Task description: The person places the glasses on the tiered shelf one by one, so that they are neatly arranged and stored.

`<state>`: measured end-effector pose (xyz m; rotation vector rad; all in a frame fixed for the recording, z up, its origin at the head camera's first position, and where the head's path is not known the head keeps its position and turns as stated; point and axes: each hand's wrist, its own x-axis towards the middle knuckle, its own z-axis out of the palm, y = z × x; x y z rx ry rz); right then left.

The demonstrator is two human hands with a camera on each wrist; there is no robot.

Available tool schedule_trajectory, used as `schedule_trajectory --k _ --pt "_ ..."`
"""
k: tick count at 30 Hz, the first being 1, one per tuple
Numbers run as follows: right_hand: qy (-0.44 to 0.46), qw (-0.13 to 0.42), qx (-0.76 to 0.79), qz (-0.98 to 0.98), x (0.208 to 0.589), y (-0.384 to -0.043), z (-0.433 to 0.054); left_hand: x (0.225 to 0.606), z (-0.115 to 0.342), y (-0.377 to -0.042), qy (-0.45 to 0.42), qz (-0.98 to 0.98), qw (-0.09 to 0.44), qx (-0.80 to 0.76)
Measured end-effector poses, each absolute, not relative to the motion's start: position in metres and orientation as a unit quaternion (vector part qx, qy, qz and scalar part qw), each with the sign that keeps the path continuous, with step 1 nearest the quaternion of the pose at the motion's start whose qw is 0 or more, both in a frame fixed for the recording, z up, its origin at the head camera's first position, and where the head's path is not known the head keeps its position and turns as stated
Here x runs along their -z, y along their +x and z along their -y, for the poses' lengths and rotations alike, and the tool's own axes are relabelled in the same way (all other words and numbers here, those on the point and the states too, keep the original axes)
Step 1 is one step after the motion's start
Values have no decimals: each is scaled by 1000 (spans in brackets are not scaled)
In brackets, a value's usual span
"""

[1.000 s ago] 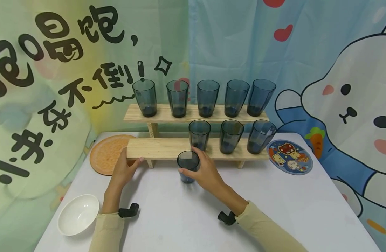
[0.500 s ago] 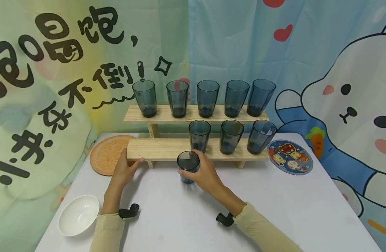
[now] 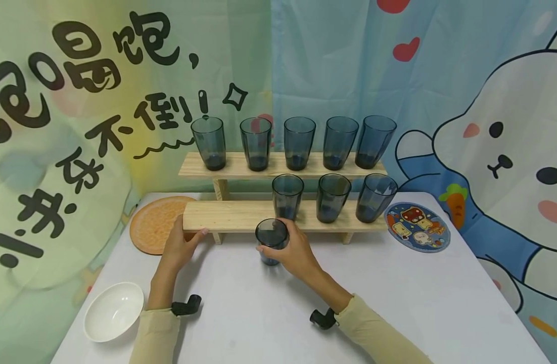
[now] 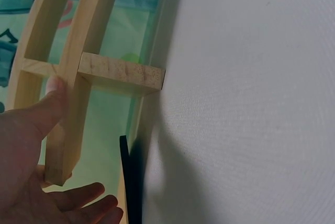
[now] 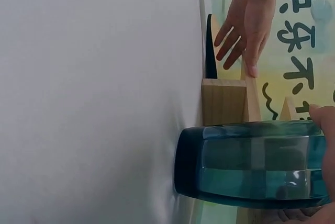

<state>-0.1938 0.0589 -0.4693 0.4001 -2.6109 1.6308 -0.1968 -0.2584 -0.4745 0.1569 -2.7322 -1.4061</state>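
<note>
My right hand [image 3: 298,248] holds a blue tinted drinking glass [image 3: 270,258] near its rim, with thumb and fingers around opposite sides. In the right wrist view the drinking glass [image 5: 251,164] has its dark base at the white tabletop, in front of the shelf. My left hand [image 3: 178,245] grips the left end of the lower board on a two-tier wooden shelf [image 3: 224,215]. In the left wrist view its thumb presses the front of the board, and the other fingers [image 4: 78,195] spread past the end.
Several matching glasses [image 3: 298,144] line the upper board, and three [image 3: 334,198] stand on the lower board's right part. An orange round mat [image 3: 153,225] lies left, a blue patterned mat [image 3: 419,227] right. A white bowl [image 3: 113,312] sits at the table's left edge.
</note>
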Motion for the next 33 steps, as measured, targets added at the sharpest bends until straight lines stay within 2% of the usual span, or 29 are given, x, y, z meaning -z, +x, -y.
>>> schedule_trajectory --k 10,19,25,33 --pt "124 7 -522 844 458 -192 -61 476 258 -198 52 887 30 458" --pt "160 19 -518 840 415 -196 -45 476 259 -198 54 888 29 455" --pt "175 39 -522 834 390 -208 -26 474 259 -198 55 889 28 454" --pt "166 36 -548 819 389 -234 1 473 258 -197 50 887 28 459"
